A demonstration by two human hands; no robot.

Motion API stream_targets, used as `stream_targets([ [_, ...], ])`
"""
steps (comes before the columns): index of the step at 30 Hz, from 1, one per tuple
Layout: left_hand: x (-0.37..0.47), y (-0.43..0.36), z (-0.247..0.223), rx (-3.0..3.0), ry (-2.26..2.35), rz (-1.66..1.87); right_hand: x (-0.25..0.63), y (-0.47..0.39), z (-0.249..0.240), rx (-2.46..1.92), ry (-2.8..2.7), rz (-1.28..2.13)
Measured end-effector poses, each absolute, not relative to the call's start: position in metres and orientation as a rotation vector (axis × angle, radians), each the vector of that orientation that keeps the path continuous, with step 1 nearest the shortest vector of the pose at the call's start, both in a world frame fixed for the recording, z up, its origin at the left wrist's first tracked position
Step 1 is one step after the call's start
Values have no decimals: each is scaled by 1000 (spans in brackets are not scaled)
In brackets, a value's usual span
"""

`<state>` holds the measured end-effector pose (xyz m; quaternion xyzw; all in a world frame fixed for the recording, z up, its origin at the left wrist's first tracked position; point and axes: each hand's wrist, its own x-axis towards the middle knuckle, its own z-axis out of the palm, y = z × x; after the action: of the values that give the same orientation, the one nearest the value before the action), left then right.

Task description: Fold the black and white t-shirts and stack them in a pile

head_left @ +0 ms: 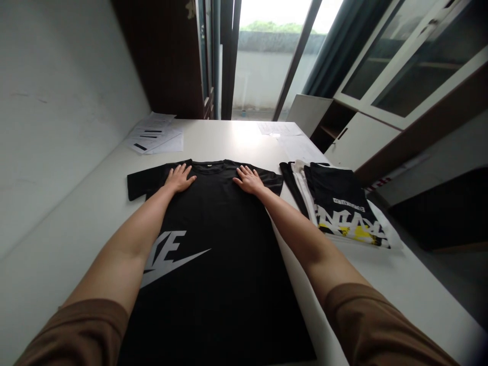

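Observation:
A black T-shirt (224,244) lies spread flat on the white table, its collar at the far end and its lower part nearest me. A pale grey printed logo shows on its front, partly hidden behind my left forearm. My left hand (179,179) rests flat on the shirt's left shoulder, fingers spread. On the right shoulder, beside the collar, my right hand (248,180) lies palm down with its fingers apart. Neither hand grips the fabric. Both arms reach straight forward over the shirt.
To the right, a stack of folded shirts (343,203) sits on the white table (221,137). Printed papers (158,134) lie at the far left, more sheets (282,133) at the far right. A wall borders the left side; cabinets (366,137) stand beyond the right edge.

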<state>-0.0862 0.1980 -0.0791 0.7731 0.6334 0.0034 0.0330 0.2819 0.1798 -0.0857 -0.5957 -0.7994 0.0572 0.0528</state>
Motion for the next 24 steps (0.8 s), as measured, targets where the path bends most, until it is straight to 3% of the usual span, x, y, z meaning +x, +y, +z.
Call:
stream_targets([
  [8, -125, 159, -42, 2323, 2121, 49, 303, 184, -68, -1953, -2334, 187],
  [16, -97, 37, -62, 2663, 1585, 69, 280, 66, -73, -1493, -2596, 91],
  [21, -141, 18, -58, 2432, 1964, -26, 313, 50, -70, -1823, -2423, 97],
  [24, -141, 0, -47, 2479, 1964, -28, 306, 34, -56, -1776, -2418, 80],
])
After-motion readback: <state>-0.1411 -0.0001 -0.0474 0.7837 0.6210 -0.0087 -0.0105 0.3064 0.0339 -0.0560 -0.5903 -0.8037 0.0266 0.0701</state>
